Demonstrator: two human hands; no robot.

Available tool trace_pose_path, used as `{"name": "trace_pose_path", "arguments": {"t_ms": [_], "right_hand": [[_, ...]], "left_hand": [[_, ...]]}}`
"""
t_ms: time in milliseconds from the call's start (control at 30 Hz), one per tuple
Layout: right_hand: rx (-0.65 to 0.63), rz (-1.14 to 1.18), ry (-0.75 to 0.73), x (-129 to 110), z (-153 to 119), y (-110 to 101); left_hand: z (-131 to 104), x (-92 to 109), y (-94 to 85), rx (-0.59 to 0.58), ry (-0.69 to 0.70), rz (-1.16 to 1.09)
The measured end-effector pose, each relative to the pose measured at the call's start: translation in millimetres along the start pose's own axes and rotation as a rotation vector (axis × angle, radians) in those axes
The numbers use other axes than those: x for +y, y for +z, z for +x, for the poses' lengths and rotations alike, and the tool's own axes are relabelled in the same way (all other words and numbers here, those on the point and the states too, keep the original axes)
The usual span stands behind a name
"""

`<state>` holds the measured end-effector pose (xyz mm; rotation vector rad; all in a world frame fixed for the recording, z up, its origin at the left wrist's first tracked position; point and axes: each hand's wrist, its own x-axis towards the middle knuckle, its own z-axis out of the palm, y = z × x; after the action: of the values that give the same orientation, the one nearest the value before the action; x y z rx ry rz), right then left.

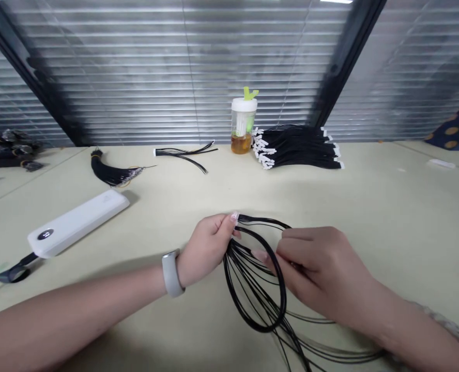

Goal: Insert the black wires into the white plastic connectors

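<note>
My left hand point(212, 243), with a grey band on its wrist, is closed round one end of a bundle of thin black cables point(266, 294). A whitish connector point(235, 217) shows at its thumb tip. From this grip one thick strand loops down and back, while looser strands fan out toward the lower right. My right hand point(322, 268) is closed beside the loop, thumb and fingers pinching black cable near the bundle's upper part. Its fingertips are partly hidden, so exactly which strands it pinches I cannot tell.
A white power bank point(78, 222) lies at the left. Behind stand a drink bottle point(244, 126) and a stack of black cables with white connectors point(299, 147). Smaller cable bundles point(115, 170) and a short wire harness point(185, 153) lie farther back left. Window blinds point(175, 77) border the table.
</note>
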<state>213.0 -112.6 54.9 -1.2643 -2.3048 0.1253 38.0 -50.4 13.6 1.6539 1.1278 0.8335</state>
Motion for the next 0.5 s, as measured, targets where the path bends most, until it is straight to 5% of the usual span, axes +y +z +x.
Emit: {"name": "trace_pose_path", "arguments": {"t_ms": [167, 500], "right_hand": [[-0.399, 0.158, 0.254, -5, -1, 1], [-0.371, 0.444, 0.207, -6, 5, 18]], "left_hand": [[1, 1, 0.2, 0.048, 0.016, 0.058], [-1, 2, 0.3, 0.064, 0.048, 0.045]]}}
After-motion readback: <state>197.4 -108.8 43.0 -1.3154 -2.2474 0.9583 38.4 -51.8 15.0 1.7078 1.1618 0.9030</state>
